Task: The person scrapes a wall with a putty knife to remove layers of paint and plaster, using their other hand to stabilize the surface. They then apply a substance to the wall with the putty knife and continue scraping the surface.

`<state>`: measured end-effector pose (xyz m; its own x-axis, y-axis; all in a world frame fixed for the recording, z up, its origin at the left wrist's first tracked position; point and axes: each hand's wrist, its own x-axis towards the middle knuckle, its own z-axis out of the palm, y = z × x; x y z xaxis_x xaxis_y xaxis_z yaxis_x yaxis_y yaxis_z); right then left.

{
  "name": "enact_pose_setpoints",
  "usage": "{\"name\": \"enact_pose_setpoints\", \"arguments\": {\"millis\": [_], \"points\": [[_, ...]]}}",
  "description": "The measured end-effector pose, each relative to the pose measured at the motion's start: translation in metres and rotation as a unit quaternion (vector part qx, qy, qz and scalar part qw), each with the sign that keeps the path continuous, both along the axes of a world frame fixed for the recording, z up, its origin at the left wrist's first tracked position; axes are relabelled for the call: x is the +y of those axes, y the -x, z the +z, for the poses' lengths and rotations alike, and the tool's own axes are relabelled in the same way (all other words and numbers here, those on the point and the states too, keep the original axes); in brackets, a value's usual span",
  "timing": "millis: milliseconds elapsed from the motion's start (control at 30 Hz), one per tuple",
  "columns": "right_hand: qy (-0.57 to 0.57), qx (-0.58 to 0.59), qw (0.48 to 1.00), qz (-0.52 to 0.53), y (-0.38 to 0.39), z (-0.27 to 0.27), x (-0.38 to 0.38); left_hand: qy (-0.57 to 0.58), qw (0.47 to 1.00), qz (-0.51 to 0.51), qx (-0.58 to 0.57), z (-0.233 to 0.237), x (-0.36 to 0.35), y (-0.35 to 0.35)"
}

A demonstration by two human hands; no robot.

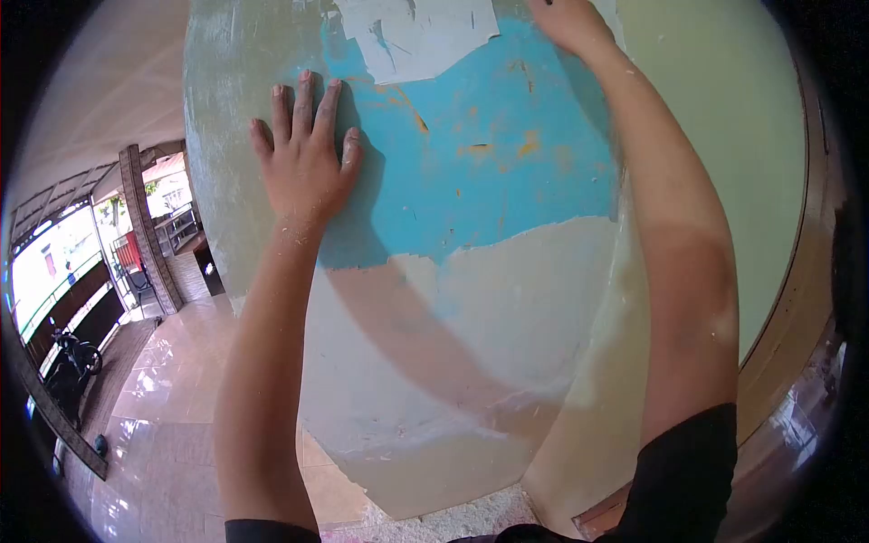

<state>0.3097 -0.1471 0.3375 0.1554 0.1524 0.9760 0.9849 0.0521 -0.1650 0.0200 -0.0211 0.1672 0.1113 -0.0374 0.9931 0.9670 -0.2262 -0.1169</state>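
My left hand [306, 172] lies flat on the wall with its fingers spread, at the left border of a bare blue patch [507, 181]. White dust marks its fingertips. At the top edge of the view, my right hand [572, 29] is curled, and its fingers are mostly cut off by the frame. A small dark bit of something shows at it, too little to name. Between the hands, a ragged piece of whitish coating [425, 41] remains on the wall above the blue. Below the blue, a pale grey-white coating [453, 317] has a jagged upper edge. Orange-brown scuffs mark the blue.
White flakes and dust [453, 523] lie on the floor at the wall's foot. A light green wall surface [715, 136] stands to the right, edged by brown trim [787, 317]. Glossy floor tiles [172, 434] stretch left, towards a pillar [149, 226] and a parked motorcycle [74, 353].
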Motion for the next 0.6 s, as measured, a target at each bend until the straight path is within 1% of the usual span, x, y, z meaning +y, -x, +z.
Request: {"name": "enact_pose_setpoints", "arguments": {"millis": [67, 100, 167, 233, 300, 367, 400, 433, 467, 600], "points": [[0.036, 0.013, 0.999, -0.005, -0.005, -0.009, 0.002, 0.000, 1.000, 0.003, 0.000, 0.000, -0.001, 0.000], [0.037, 0.012, 0.999, -0.004, -0.014, -0.016, 0.011, -0.005, 1.000, 0.000, 0.000, -0.001, 0.000, 0.000], [-0.010, -0.024, 1.000, 0.009, -0.042, -0.041, 0.041, -0.008, 1.000, -0.005, 0.003, -0.002, 0.001, 0.001], [0.018, -0.004, 0.998, 0.054, -0.046, -0.088, 0.046, -0.012, 1.000, -0.014, 0.004, -0.004, 0.002, 0.002], [0.051, 0.038, 0.998, 0.028, -0.045, -0.142, 0.052, -0.003, 1.000, -0.008, 0.002, -0.005, 0.000, 0.001], [0.051, 0.027, 0.998, 0.006, -0.049, -0.191, 0.063, -0.001, 1.000, 0.001, 0.001, -0.004, -0.002, 0.000], [0.048, 0.025, 0.999, 0.006, -0.052, -0.207, 0.068, 0.000, 1.000, 0.001, -0.002, -0.004, -0.002, 0.000], [0.000, -0.024, 0.999, 0.031, -0.054, -0.220, 0.070, 0.003, 1.000, 0.001, -0.004, -0.004, -0.002, 0.000], [-0.047, -0.073, 0.995, 0.055, -0.059, -0.227, 0.073, 0.002, 1.000, 0.001, -0.005, -0.005, -0.002, 0.000], [-0.008, -0.072, 0.997, 0.035, -0.049, -0.200, 0.055, 0.004, 1.000, -0.009, -0.006, -0.004, -0.003, -0.001]]}}
